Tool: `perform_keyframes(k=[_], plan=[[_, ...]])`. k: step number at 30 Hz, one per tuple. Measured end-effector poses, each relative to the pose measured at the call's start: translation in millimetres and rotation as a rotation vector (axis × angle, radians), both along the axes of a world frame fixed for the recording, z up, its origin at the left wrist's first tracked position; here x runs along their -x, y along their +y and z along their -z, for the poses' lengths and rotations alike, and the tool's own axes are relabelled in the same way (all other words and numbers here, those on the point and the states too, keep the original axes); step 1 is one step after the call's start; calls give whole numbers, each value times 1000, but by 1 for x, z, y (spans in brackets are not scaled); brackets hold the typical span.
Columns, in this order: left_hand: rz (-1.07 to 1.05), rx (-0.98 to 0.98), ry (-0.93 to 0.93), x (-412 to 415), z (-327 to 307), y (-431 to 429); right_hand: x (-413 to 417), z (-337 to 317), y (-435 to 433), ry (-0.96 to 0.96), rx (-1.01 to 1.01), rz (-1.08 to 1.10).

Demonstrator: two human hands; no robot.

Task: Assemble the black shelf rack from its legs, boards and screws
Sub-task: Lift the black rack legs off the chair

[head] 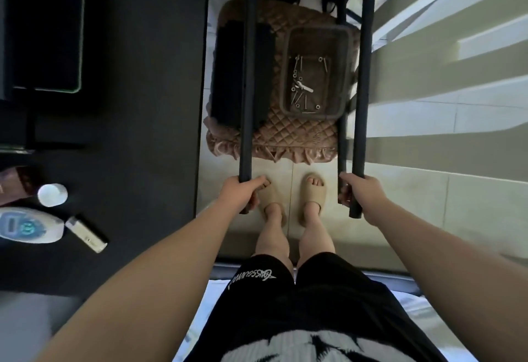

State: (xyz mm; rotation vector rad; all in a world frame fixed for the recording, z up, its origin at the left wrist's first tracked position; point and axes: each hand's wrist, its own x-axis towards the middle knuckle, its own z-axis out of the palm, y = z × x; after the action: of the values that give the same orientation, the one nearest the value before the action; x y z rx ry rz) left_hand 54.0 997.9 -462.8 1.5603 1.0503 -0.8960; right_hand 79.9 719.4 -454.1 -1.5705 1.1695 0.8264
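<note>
I look straight down at the black rack frame. My left hand (pixel 245 193) grips the near end of its left black leg (pixel 249 76). My right hand (pixel 360 194) grips the near ends of two black legs on the right (pixel 363 76). The legs run away from me over a quilted brown cushion (pixel 288 136). On the cushion lie a black board (pixel 228 81) and a brown basket (pixel 344 76) that holds several silver screws, nuts and a small wrench (pixel 304 87).
A black desk (pixel 143 104) fills the left side, with a white bottle cap (pixel 53 194), a white device (pixel 28 226) and a small lighter-like stick (pixel 87 234) near its edge. My slippered feet (pixel 291 199) stand on pale floor tiles. White slats (pixel 457 47) lie to the right.
</note>
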Motion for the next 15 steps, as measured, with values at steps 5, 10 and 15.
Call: perform_keyframes(k=[5,10,15], plan=[[-79,-7,-108,-24,-34,1,-17,-49,2,-85,-148,49],[-157,-81,-185,-48,-74,-5,-32,-91,21,-218,-189,105],[-167,-119,-213,-38,-112,-15,-18,-126,36,-258,-178,124]])
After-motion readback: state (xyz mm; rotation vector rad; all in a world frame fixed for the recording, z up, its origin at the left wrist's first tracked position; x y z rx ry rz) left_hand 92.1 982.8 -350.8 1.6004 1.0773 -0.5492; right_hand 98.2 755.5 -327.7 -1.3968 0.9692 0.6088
